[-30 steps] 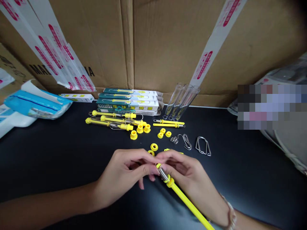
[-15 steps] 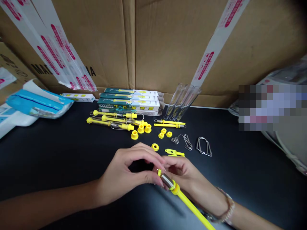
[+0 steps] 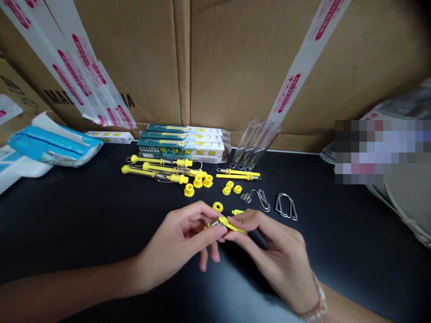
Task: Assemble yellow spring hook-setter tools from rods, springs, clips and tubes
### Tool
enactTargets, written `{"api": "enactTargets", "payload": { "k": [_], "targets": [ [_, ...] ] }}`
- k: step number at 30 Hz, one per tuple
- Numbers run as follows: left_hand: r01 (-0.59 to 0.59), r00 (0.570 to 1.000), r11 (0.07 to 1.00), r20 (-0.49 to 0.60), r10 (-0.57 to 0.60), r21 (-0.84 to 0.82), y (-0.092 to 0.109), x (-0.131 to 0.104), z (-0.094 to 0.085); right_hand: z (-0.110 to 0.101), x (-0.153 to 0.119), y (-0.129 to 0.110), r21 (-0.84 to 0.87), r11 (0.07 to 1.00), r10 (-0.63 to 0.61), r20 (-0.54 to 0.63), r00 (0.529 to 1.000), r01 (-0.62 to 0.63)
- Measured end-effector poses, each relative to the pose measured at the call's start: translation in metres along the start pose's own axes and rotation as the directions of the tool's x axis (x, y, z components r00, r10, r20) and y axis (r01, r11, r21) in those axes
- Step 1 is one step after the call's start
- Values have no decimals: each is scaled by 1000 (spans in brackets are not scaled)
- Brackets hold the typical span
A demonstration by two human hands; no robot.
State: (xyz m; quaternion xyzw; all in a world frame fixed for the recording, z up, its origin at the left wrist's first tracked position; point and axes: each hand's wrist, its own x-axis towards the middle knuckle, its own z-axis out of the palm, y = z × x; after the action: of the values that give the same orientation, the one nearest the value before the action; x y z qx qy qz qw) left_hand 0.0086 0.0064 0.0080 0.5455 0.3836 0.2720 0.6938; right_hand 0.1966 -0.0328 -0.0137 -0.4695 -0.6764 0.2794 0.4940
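Rod (image 3: pixel 236 229) swung round from lower right, now held above desk (image 3: pixel 101 233) between fingertips of both hands; spring (image 3: pixel 214 223) pinched by left hand (image 3: pixel 188 240), yellow part gripped narrowly by right hand (image 3: pixel 281 255); finer two-handed control seemingly allowed; rod's far end hard to tell; yellow ring (image 3: pixel 218 211) and metal hooks (image 3: pixel 263 201) left just beyond hands, tubes (image 3: pixel 253 143) farther back.

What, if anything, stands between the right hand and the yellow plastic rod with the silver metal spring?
Nothing visible: the right hand pinches the rod directly. The left hand holds its spring; a round yellow plastic ring lies beyond them.
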Motion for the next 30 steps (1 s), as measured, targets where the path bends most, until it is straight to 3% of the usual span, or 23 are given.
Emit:
{"api": "enactTargets", "payload": {
  "k": [2, 4, 8, 10, 12, 15, 19, 25, 30],
  "targets": [
    [-66, 997, 982, -36, 74, 175, 2, -1, -2, 1, 2, -1, 115, 983, 139, 65, 988, -145],
    [-198, 971, 893, -43, 235, 404, 3, -1, -6, 2, 4, -1, 230, 928, 264, 148, 953, -293],
    [-428, 857, 510, 155, 492, 746, -2, -1, -13, 3, 5, -1, 245, 877, 345, 281, 896, -414],
    [-463, 800, 292, 252, 545, 837, -5, -1, -14, 3, 5, -1, 158, 908, 320, 337, 885, -389],
    [-452, 779, 159, 302, 550, 878, -7, -1, -14, 4, 4, -1, 81, 939, 282, 378, 882, -335],
    [-417, 821, 173, 288, 493, 892, -6, -2, -12, 4, 3, -1, 130, 927, 267, 428, 863, -352],
    [-402, 869, 296, 259, 420, 867, -2, -2, -10, 6, 3, -3, 315, 788, 318, 528, 787, -530],
    [-476, 868, 446, 323, 378, 758, 1, 1, -12, 4, 4, -5, 332, 779, 298, 550, 781, -531],
    [-498, 859, 469, 342, 380, 729, 2, 2, -13, 2, 4, -5, 348, 789, 265, 549, 792, -505]
  ]
}}
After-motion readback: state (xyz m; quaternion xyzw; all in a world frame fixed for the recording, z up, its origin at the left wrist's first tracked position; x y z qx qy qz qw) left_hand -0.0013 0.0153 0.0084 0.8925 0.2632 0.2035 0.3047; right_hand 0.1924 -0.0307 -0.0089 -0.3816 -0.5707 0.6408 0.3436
